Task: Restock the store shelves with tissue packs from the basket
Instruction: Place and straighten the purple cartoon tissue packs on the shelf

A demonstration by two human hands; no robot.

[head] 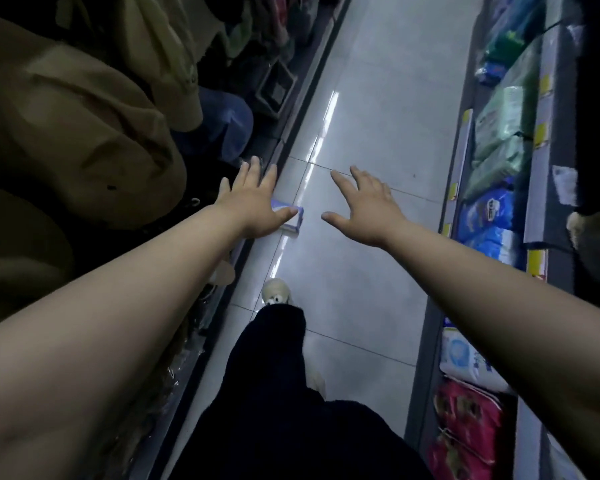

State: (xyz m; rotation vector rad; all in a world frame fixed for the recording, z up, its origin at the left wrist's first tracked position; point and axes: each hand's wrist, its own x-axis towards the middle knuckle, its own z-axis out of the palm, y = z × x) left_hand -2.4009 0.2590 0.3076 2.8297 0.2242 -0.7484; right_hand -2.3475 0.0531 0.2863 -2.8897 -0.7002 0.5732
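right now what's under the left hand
A blue-and-white tissue pack, seemingly on the floor, its right end showing past the thumb. The left hand covers the rest; contact cannot be told.

Forearms (118,306) bare; black trousers (274,393); cream shoe (275,292) (dark marks on toe).

Glossy tiled floor (361,140), small tissue pack (293,224) lying near its left edge
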